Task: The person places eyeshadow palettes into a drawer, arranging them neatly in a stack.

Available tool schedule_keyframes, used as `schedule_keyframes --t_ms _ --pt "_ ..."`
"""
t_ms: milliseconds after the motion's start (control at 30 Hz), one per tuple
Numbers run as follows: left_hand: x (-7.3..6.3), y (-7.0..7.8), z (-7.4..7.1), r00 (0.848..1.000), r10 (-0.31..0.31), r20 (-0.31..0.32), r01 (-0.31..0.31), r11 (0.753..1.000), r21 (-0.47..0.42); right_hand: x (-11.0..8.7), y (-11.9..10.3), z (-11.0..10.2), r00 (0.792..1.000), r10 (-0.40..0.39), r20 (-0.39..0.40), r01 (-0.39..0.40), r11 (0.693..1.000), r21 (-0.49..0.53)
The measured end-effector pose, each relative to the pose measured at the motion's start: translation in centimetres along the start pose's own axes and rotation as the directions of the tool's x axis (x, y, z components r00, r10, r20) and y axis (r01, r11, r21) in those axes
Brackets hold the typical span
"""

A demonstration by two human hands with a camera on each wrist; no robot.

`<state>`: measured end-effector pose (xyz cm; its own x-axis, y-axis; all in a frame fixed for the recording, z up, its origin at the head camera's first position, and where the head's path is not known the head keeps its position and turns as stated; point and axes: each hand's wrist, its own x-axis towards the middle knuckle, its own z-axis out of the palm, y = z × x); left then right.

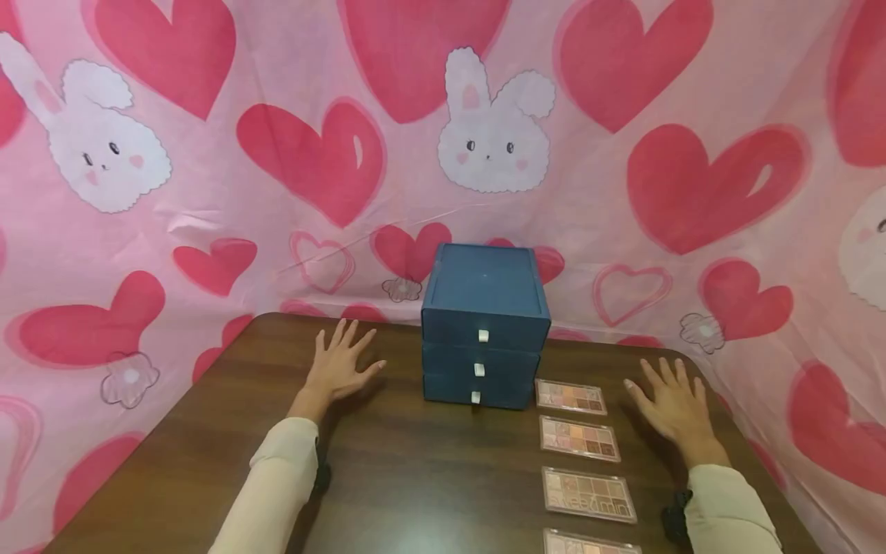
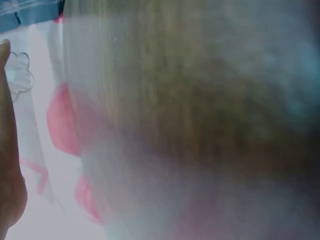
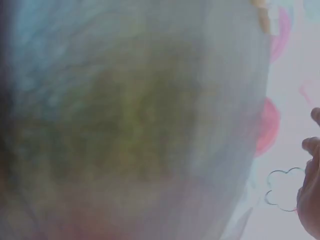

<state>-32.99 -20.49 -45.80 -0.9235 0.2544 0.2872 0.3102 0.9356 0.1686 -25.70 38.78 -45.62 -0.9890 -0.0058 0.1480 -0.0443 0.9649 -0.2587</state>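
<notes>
My left hand [image 1: 337, 369] is spread with straight fingers over the table, left of a blue three-drawer box [image 1: 486, 327], and holds nothing. On the other side my right hand [image 1: 671, 404] is likewise spread, with nothing in it, just right of a column of eyeshadow palettes. The palette [image 1: 571, 398] nearest the box lies by its right front corner. Below it come a second palette [image 1: 579, 438], a third palette [image 1: 588, 494] with lettering on its lid, and a fourth palette [image 1: 588, 543] cut by the frame's edge. All three drawers, with small white pulls, look closed.
The brown wooden table [image 1: 394, 477] has rounded back corners. Behind it hangs a pink cloth [image 1: 415, 211] with red hearts and white rabbits. In the left wrist view part of the blue box [image 2: 37, 12] shows at the top left; both wrist views are largely blurred.
</notes>
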Motion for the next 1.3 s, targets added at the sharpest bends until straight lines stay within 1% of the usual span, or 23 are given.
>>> schedule_keyframes --t_ms 67,133,200,300,400,467,500,567,600,700,733,767,800,833,867,900,933,1000,1033,1100,1167,1233,1300 --pt "0.0 0.4 -0.2 1.000 0.013 -0.016 -0.014 0.999 -0.041 0.0 -0.3 -0.6 1.000 0.009 -0.012 -0.009 1.000 0.002" --pt "0.0 0.8 -0.4 0.999 0.025 -0.048 -0.029 0.997 -0.078 0.0 -0.8 -1.3 0.999 -0.004 -0.043 0.003 1.000 -0.010" --pt "0.1 1.2 -0.8 0.994 0.041 -0.099 -0.053 0.991 -0.119 -0.2 -1.6 -1.9 0.997 -0.018 -0.079 0.017 1.000 -0.012" --pt "0.0 2.0 -1.5 0.982 0.056 -0.179 -0.089 0.979 -0.181 -0.6 -3.5 -2.8 0.994 -0.030 -0.101 0.032 0.999 0.018" --pt "0.1 2.9 -2.3 0.972 0.056 -0.228 -0.114 0.961 -0.252 -1.2 -5.8 -3.9 0.996 -0.021 -0.084 0.028 0.996 0.080" --pt "0.3 3.7 -3.0 0.970 0.049 -0.240 -0.126 0.939 -0.321 -1.6 -7.2 -4.4 0.995 -0.039 -0.095 0.051 0.991 0.127" --pt "0.5 4.1 -3.3 0.967 0.048 -0.252 -0.140 0.921 -0.362 -1.8 -7.8 -4.7 0.993 -0.061 -0.103 0.077 0.985 0.158" --pt "1.0 5.0 -3.8 0.952 0.054 -0.300 -0.193 0.868 -0.457 -2.1 -8.9 -5.0 0.986 -0.117 -0.117 0.141 0.964 0.227" --pt "1.2 5.5 -4.1 0.939 0.059 -0.338 -0.232 0.834 -0.501 -2.2 -9.5 -5.2 0.982 -0.145 -0.125 0.173 0.951 0.257" --pt "1.9 7.0 -5.0 0.887 0.066 -0.457 -0.363 0.711 -0.601 -2.5 -10.9 -5.5 0.966 -0.220 -0.134 0.252 0.915 0.314" --pt "2.2 7.5 -5.3 0.873 0.067 -0.483 -0.397 0.672 -0.625 -2.5 -11.4 -5.6 0.964 -0.233 -0.130 0.264 0.907 0.327" --pt "2.4 8.0 -5.6 0.866 0.066 -0.495 -0.418 0.639 -0.646 -2.6 -11.8 -5.6 0.963 -0.240 -0.121 0.267 0.902 0.339" --pt "2.6 8.4 -6.0 0.867 0.068 -0.494 -0.430 0.605 -0.670 -2.6 -12.2 -5.6 0.963 -0.246 -0.113 0.270 0.897 0.351" --pt "2.9 8.9 -6.2 0.876 0.071 -0.478 -0.428 0.572 -0.699 -2.6 -12.5 -5.6 0.962 -0.254 -0.105 0.274 0.888 0.370" --pt "3.2 9.3 -6.6 0.889 0.077 -0.452 -0.417 0.545 -0.727 -2.7 -12.8 -5.6 0.960 -0.265 -0.095 0.280 0.877 0.390" --pt "3.5 9.7 -6.9 0.904 0.088 -0.418 -0.399 0.525 -0.752 -2.6 -13.0 -5.5 0.958 -0.276 -0.085 0.286 0.866 0.411" --pt "3.9 10.0 -7.2 0.920 0.101 -0.379 -0.375 0.510 -0.774 -2.6 -13.3 -5.4 0.957 -0.283 -0.071 0.285 0.855 0.433" --pt "4.6 10.4 -7.6 0.944 0.126 -0.304 -0.326 0.501 -0.802 -2.6 -13.8 -5.1 0.953 -0.299 -0.051 0.287 0.836 0.468" --pt "5.0 10.5 -7.7 0.953 0.138 -0.271 -0.303 0.503 -0.810 -2.5 -14.1 -4.9 0.951 -0.306 -0.040 0.287 0.828 0.482" --pt "5.6 10.4 -7.8 0.963 0.160 -0.217 -0.269 0.511 -0.816 -2.5 -14.7 -4.5 0.945 -0.326 -0.026 0.294 0.813 0.503" --pt "6.1 10.2 -7.7 0.968 0.177 -0.178 -0.245 0.507 -0.827 -2.4 -15.3 -4.2 0.936 -0.352 -0.014 0.306 0.791 0.529" --pt "6.5 10.1 -7.5 0.969 0.199 -0.150 -0.230 0.483 -0.845 -2.5 -15.9 -3.9 0.923 -0.385 -0.003 0.321 0.764 0.559" --pt "6.8 10.0 -7.4 0.968 0.219 -0.122 -0.211 0.450 -0.867 -2.5 -16.4 -3.6 0.910 -0.414 0.012 0.324 0.730 0.601"
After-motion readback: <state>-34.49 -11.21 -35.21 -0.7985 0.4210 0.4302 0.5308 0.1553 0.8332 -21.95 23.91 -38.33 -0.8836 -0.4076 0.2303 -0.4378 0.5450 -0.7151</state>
